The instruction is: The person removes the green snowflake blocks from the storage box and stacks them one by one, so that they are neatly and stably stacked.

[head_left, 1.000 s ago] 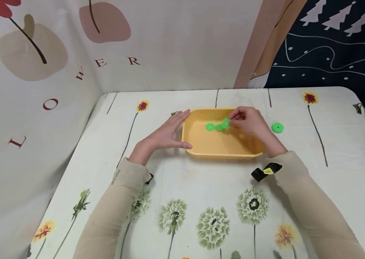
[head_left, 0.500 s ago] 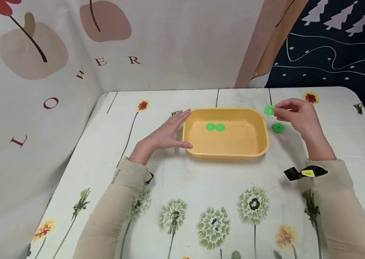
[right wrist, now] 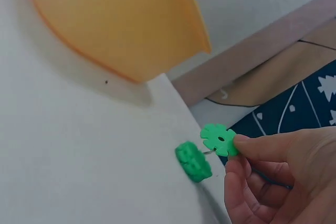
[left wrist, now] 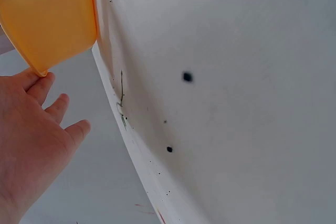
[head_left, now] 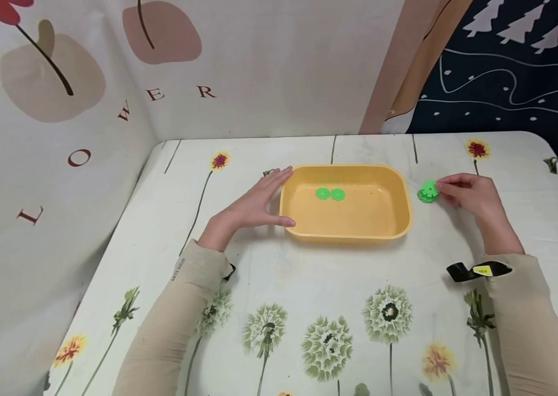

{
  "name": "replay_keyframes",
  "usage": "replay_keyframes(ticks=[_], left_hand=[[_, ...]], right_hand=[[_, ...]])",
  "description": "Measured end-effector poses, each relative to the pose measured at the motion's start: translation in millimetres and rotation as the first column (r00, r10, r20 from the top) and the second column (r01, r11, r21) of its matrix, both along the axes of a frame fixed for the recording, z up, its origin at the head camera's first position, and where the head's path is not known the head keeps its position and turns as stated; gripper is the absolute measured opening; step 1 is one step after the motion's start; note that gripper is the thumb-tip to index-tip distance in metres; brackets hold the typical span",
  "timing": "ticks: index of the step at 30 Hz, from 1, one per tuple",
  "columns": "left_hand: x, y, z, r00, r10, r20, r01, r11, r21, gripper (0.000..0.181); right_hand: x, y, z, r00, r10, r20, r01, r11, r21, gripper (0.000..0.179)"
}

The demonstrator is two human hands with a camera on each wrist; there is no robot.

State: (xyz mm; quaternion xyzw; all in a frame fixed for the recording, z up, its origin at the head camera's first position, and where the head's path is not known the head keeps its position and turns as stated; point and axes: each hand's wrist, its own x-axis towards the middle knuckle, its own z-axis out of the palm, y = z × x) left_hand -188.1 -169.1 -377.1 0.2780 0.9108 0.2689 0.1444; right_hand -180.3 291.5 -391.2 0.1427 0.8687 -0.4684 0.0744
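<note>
My right hand (head_left: 474, 195) pinches a green notched plastic disc (right wrist: 217, 138) between thumb and forefinger. In the right wrist view the disc has a small centre hole and is tilted. Close by it, a small stack of green discs (right wrist: 193, 162) sits on the table; whether they touch is hard to tell. Two more green discs (head_left: 338, 194) lie side by side inside the yellow tray (head_left: 345, 237). Spread over the tray's left end, my left hand (head_left: 251, 203) touches the rim with fairly straight fingers and thumb.
A flower-printed white cloth (head_left: 279, 286) covers the table. Behind and to the left hangs a pale printed curtain (head_left: 279, 71). A dark curtain with tree shapes (head_left: 517, 82) hangs at the back right.
My right hand moved a disc out of the tray to the right, then down to the green stack. Two discs are now visible in the tray. My left hand stayed in place.
</note>
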Motion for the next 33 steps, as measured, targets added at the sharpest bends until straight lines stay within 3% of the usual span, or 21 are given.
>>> replay_keyframes(ticks=[4,12,22,25,31,33], left_hand=[[-0.6,0.2,-1.0,1.000,-0.002,-0.009,0.002,1.000,0.004,0.120],[-1.0,0.8,-1.6,1.000,0.003,-0.005,-0.003,1.000,0.006,0.119],[-1.1,0.9,-0.2,1.000,0.007,0.003,-0.007,1.000,0.010,0.117],[-0.8,0.6,-0.3,1.000,0.010,0.005,-0.010,1.000,0.008,0.117],[-0.5,0.2,-0.2,1.000,0.009,0.004,-0.009,1.000,0.002,0.117],[-0.5,-0.1,-0.2,1.000,0.010,0.005,-0.010,1.000,0.003,0.117]], right_hand=[[2.7,-6,3.5,1.000,-0.008,0.027,0.008,1.000,0.015,0.031],[0.1,-5,-4.5,0.999,-0.026,0.025,0.025,1.000,0.013,0.045],[1.9,-5,-1.6,1.000,-0.017,0.014,0.016,0.998,0.063,0.043],[-3.2,-5,-2.7,1.000,-0.020,-0.001,0.020,0.997,0.076,0.045],[-23.8,1,-19.0,0.995,-0.024,-0.095,0.027,0.999,0.027,0.043],[-25.3,-6,-14.3,0.994,-0.018,-0.112,0.018,1.000,0.003,0.041]])
